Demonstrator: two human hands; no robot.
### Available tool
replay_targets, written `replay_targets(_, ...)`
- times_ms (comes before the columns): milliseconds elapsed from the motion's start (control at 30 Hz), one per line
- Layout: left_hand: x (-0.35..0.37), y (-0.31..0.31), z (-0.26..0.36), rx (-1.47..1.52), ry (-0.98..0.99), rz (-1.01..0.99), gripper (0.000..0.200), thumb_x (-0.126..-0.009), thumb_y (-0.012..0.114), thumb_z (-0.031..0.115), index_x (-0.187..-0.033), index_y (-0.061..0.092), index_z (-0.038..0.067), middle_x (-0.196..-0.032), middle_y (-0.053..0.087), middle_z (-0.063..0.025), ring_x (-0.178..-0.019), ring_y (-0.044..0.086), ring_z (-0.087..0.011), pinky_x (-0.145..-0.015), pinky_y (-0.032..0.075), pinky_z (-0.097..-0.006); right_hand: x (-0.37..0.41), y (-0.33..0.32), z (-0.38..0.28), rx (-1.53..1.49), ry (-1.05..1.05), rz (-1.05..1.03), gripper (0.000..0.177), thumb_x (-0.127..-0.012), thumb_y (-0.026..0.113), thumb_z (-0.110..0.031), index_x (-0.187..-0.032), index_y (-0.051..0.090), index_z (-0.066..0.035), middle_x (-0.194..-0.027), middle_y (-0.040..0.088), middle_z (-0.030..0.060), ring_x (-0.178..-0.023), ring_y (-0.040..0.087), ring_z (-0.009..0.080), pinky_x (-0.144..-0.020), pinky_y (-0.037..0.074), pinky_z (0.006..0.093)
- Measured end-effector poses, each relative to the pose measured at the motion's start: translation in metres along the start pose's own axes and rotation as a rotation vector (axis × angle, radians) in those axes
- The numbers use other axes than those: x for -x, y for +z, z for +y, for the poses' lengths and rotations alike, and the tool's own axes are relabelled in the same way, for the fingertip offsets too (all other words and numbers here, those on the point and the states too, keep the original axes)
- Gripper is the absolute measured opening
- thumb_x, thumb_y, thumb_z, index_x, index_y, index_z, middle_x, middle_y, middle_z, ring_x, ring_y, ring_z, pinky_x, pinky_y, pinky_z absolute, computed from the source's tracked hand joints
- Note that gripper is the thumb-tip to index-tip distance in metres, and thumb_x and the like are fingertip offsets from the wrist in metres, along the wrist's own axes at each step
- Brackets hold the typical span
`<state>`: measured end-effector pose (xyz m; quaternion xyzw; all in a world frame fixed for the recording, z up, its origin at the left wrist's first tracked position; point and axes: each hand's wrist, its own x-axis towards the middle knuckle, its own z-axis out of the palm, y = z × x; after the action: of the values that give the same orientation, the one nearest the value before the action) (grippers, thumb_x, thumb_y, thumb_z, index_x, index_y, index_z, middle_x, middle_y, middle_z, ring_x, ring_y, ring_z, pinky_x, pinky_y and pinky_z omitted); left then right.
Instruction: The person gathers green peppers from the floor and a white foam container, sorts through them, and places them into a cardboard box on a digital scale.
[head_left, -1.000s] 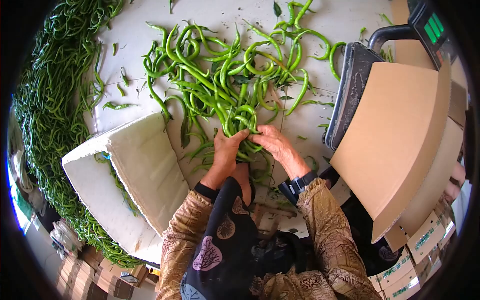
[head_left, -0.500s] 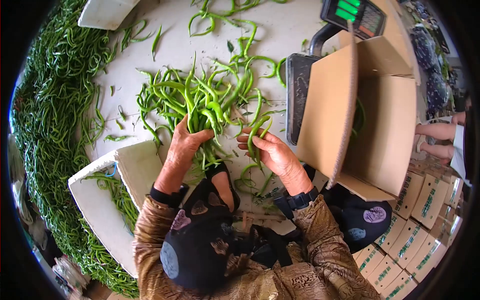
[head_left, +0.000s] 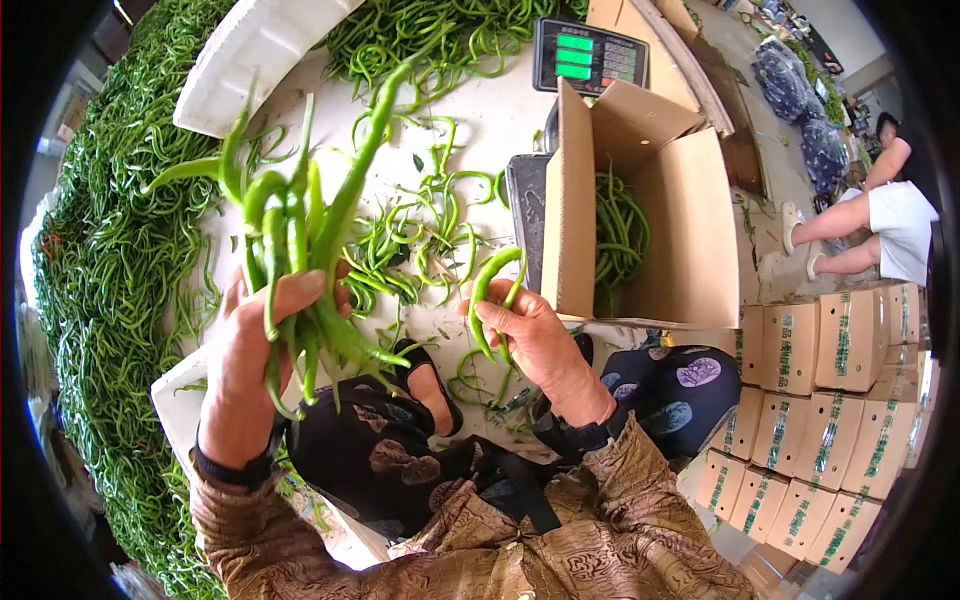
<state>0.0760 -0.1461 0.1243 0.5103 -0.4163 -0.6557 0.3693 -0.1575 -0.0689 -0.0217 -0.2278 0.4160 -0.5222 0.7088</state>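
A bunch of long green chili peppers (head_left: 300,230) is gripped in my left hand (head_left: 255,345), raised at the left with the tips fanning upward. My right hand (head_left: 540,350), nearer the middle, pinches a couple of green chili peppers (head_left: 488,290) between thumb and fingers. Loose peppers (head_left: 430,230) lie scattered on the pale floor beyond and between my hands. To the right of them stands an open cardboard box (head_left: 690,230) with green peppers (head_left: 620,230) inside. It rests on the dark platform of a scale (head_left: 528,200).
The scale's lit display (head_left: 590,55) is behind the box. A long heap of peppers (head_left: 110,300) lines the left, with a white foam box (head_left: 255,60) at the back and another (head_left: 180,395) near my left arm. Stacked cartons (head_left: 800,430) and another person (head_left: 880,200) are at right.
My left hand has lifted its bunch of peppers up and leftward off the floor pile. My right hand still holds its peppers. The view has shifted, showing peppers inside the box.
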Motion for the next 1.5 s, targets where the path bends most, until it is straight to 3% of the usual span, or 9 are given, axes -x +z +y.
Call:
replay_targets(267,0.041,0.014,-0.037,0.344,0.057,0.131,0.033,-0.078,0.071,0.012,-0.106,0.061,-0.002,-0.088,0.065,-0.0091,-0.076,0.064,-0.0175,-0.070,0.054,-0.0298,0.068,0.040,-0.050,0.003,-0.101,0.139,0.021,-0.093,0.062,-0.017,-0.109,0.063,-0.003,-0.079,0.059,-0.0037,-0.061,0.045,0.0014,-0.052,0.033,0.0165)
replay_targets(367,0.033,0.018,-0.074,0.424,-0.080,0.077,0.030,-0.077,0.072,0.011,-0.104,0.063,0.000,-0.085,0.066,-0.0065,-0.074,0.064,-0.0168,-0.069,0.054,-0.0289,0.088,0.091,-0.077,0.068,-0.031,-0.144,0.020,-0.094,0.061,-0.019,-0.107,0.062,-0.004,-0.080,0.058,-0.0028,-0.064,0.049,0.0024,-0.056,0.039,0.0158)
replay_targets(433,0.036,0.028,-0.095,0.393,-0.103,0.009,0.033,-0.085,0.065,0.023,-0.110,0.060,0.002,-0.096,0.064,-0.0082,-0.084,0.063,-0.0177,-0.075,0.053,-0.0302,0.093,0.136,-0.066,0.516,-0.291,-0.433,0.024,-0.096,0.059,-0.019,-0.108,0.059,0.002,-0.102,0.061,0.0090,-0.098,0.061,0.0162,-0.084,0.049,0.0291)
replay_targets(533,0.044,0.052,-0.089,0.421,-0.296,0.079,0.043,-0.093,0.058,0.040,-0.117,0.056,0.005,-0.106,0.062,-0.0088,-0.091,0.062,-0.0185,-0.078,0.053,-0.0311,0.108,0.152,-0.049,0.861,-0.776,-0.323,0.029,-0.097,0.057,-0.019,-0.119,0.058,0.000,-0.106,0.063,0.0110,-0.094,0.062,0.0157,-0.076,0.050,0.0283)
replay_targets(633,0.054,0.047,-0.133,0.629,-0.161,-0.049,0.047,-0.085,0.070,0.032,-0.114,0.056,-0.001,-0.098,0.063,-0.0102,-0.078,0.063,-0.0187,-0.071,0.055,-0.0316,0.110,0.101,-0.090,0.260,-0.094,-0.302,0.027,-0.096,0.059,-0.026,-0.112,0.063,-0.005,-0.093,0.067,0.0042,-0.058,0.043,0.0002,-0.049,0.036,0.0142)
replay_targets(767,0.057,0.073,-0.127,0.642,-0.052,-0.319,0.049,-0.079,0.067,0.018,-0.119,0.050,-0.006,-0.103,0.059,-0.0158,-0.085,0.062,-0.0231,-0.074,0.056,-0.0370,0.100,0.033,-0.085,0.252,-0.119,0.118,0.029,-0.090,0.066,-0.024,-0.109,0.061,-0.002,-0.074,0.050,-0.0069,-0.057,0.039,-0.0001,-0.046,0.030,0.0150)
replay_targets(1000,0.054,0.090,-0.146,0.702,-0.147,-0.496,0.065,-0.079,0.066,0.013,-0.136,0.039,-0.003,-0.098,0.062,-0.0127,-0.084,0.065,-0.0208,-0.077,0.056,-0.0338,0.097,0.039,-0.075,0.409,-0.010,0.006,0.024,-0.091,0.064,-0.016,-0.106,0.062,0.002,-0.084,0.064,0.0021,-0.067,0.059,0.0071,-0.054,0.045,0.0203)
replay_targets(1167,0.050,0.096,-0.148,0.649,-0.108,-0.367,0.050,-0.078,0.068,0.008,-0.124,0.052,-0.003,-0.101,0.063,-0.0112,-0.088,0.065,-0.0208,-0.081,0.056,-0.0350,0.092,0.018,-0.062,0.526,-0.077,0.106,0.024,-0.093,0.060,-0.022,-0.105,0.065,-0.003,-0.087,0.064,0.0011,-0.071,0.056,0.0065,-0.066,0.044,0.0228)
replay_targets(1500,0.042,0.089,-0.165,0.694,-0.165,-0.311,0.033,-0.078,0.067,0.002,-0.109,0.056,-0.003,-0.096,0.064,-0.0115,-0.082,0.064,-0.0211,-0.076,0.055,-0.0329,0.092,-0.012,-0.057,0.019,-0.026,-0.119,0.036,-0.100,0.047,-0.021,-0.128,0.050,0.002,-0.103,0.063,0.0126,-0.094,0.058,0.0180,-0.084,0.045,0.0313)
